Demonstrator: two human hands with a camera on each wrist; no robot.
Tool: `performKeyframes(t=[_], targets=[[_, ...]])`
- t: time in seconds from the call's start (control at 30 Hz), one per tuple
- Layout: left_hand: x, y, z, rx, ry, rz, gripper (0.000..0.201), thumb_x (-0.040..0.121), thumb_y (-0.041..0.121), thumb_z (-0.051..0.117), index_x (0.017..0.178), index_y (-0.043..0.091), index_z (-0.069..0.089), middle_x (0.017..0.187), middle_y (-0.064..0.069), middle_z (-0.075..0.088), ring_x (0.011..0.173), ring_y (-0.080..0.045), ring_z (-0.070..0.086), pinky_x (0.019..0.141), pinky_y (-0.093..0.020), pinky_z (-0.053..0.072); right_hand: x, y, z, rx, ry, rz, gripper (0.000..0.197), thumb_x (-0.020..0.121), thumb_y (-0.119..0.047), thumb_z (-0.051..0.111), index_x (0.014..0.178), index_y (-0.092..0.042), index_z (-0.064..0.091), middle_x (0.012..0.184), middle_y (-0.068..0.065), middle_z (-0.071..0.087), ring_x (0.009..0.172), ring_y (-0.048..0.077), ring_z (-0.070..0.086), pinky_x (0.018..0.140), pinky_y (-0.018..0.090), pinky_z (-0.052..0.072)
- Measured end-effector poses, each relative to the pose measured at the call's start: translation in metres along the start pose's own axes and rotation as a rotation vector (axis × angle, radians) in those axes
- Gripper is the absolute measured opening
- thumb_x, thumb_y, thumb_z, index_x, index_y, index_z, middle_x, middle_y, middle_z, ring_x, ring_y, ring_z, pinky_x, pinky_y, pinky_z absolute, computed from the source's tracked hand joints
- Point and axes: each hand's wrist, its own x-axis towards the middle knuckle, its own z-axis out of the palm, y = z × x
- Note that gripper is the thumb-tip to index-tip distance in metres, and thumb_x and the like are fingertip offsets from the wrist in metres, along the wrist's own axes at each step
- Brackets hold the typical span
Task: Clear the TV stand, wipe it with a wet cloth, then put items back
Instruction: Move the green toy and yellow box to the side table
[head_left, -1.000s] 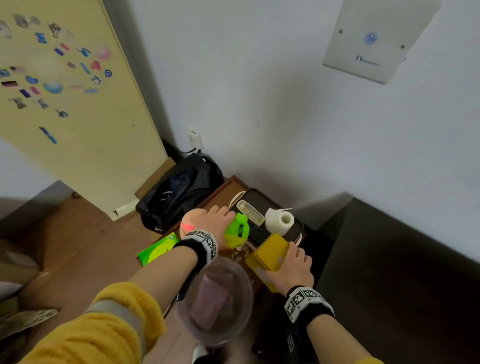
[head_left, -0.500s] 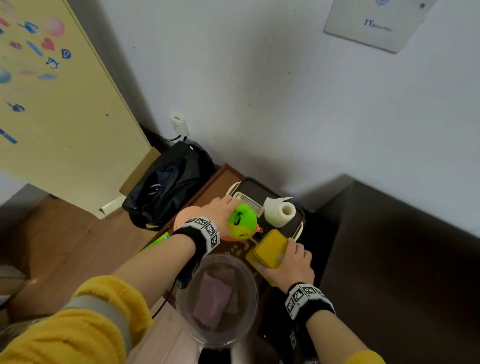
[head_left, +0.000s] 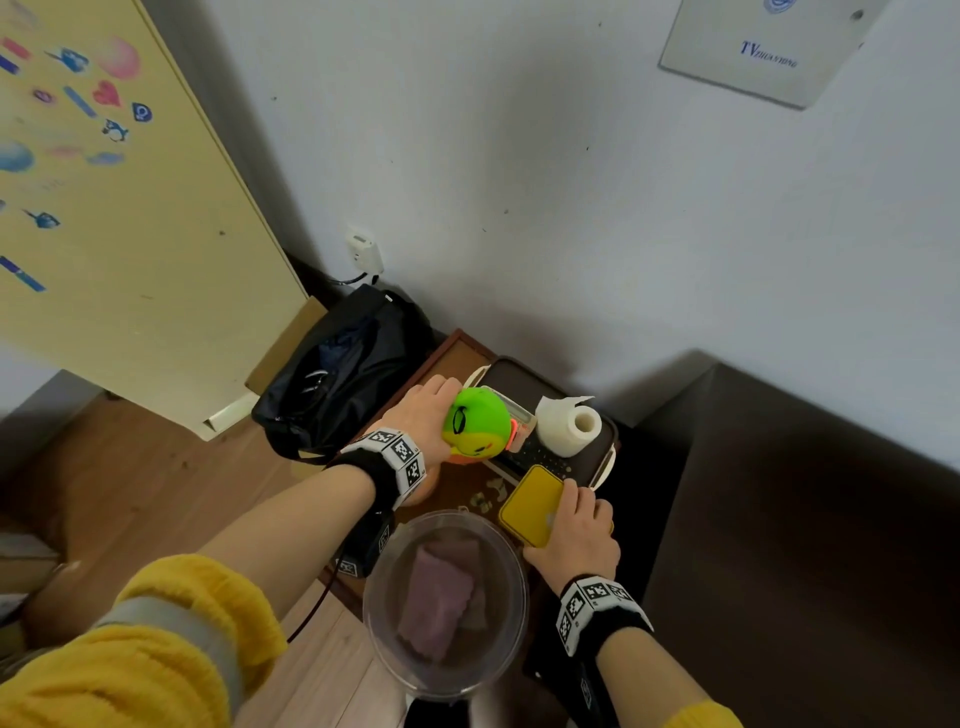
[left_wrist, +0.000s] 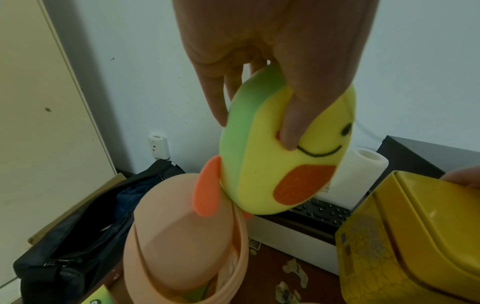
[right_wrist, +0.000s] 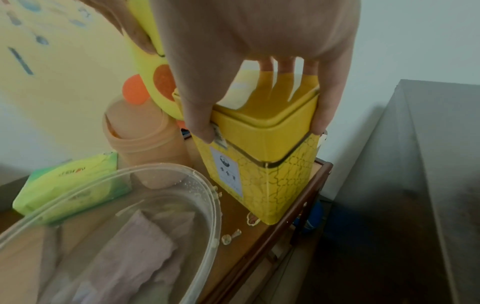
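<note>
My left hand (head_left: 426, 415) pinches a green and yellow plush toy (head_left: 477, 423) between thumb and fingers. In the left wrist view the toy (left_wrist: 272, 164) hangs just above a peach swing-lid bin (left_wrist: 176, 226). My right hand (head_left: 576, 530) grips a yellow tin (head_left: 530, 512) from above by its lid. In the right wrist view the tin (right_wrist: 265, 164) is at the right edge of the brown stand (right_wrist: 259, 246); whether it rests there I cannot tell. A clear bowl (head_left: 366, 597) near me holds a purple cloth (head_left: 441, 597).
A dark tray (head_left: 519, 374) at the back carries a remote and a white paper roll (head_left: 569, 426). A green tissue pack (right_wrist: 67, 179) lies left of the bin. A black bag (head_left: 337, 374) sits on the floor at left, dark furniture (head_left: 805, 519) at right.
The toy has risen in my left hand and now hangs over the peach bin. My right hand has kept its grip on the yellow tin. My head view has tilted slightly.
</note>
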Motion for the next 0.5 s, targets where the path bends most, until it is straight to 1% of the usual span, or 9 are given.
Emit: performKeyframes(t=[0.1,0.2,0.27,0.37,0.5], targets=[[-0.001,0.000,-0.002,-0.011,0.004,-0.009,0.057,0.075,0.027,0.070,0.123,0.018,0.041,0.121,-0.003,0.044,0.111,-0.028,0.047,0.072,-0.036,0.039,-0.002,0.000,0.007,-0.024,0.008,-0.031,0.106,0.068,-0.063,0.067,0.146,-0.018,0.012,0.145,0.002,0.024,0.136,0.027,0.021,0.090,0.040,0.050],[0.001,-0.004,0.000,-0.020,0.007,-0.012,0.058,0.074,0.024,0.071,0.123,0.020,0.040,0.121,-0.002,0.043,0.112,-0.028,0.047,0.073,-0.038,0.043,-0.005,0.002,0.017,-0.023,0.028,-0.038,0.106,0.067,-0.068,0.064,0.145,-0.019,0.012,0.145,0.001,0.022,0.137,0.027,0.019,0.089,0.038,0.051],[0.001,-0.004,0.002,-0.029,0.006,-0.017,0.058,0.074,0.023,0.070,0.124,0.019,0.040,0.122,-0.002,0.043,0.113,-0.028,0.047,0.076,-0.041,0.046,-0.006,0.004,0.026,-0.030,0.033,-0.052,0.105,0.066,-0.068,0.066,0.144,-0.021,0.011,0.145,-0.001,0.022,0.137,0.027,0.019,0.087,0.038,0.052],[0.002,-0.004,0.002,-0.013,0.007,-0.025,0.060,0.073,0.022,0.071,0.124,0.019,0.040,0.122,-0.002,0.043,0.112,-0.028,0.047,0.078,-0.041,0.047,-0.005,0.007,0.032,-0.025,0.039,-0.056,0.103,0.067,-0.065,0.067,0.141,-0.023,0.010,0.143,-0.001,0.023,0.135,0.026,0.020,0.084,0.037,0.053],[0.005,-0.003,0.002,-0.010,0.000,-0.037,0.061,0.072,0.020,0.071,0.125,0.020,0.039,0.123,-0.002,0.042,0.112,-0.028,0.047,0.079,-0.042,0.048,-0.001,0.006,0.024,-0.014,0.037,-0.066,0.104,0.066,-0.069,0.064,0.143,-0.020,0.013,0.139,-0.001,0.028,0.130,0.024,0.026,0.081,0.032,0.052]])
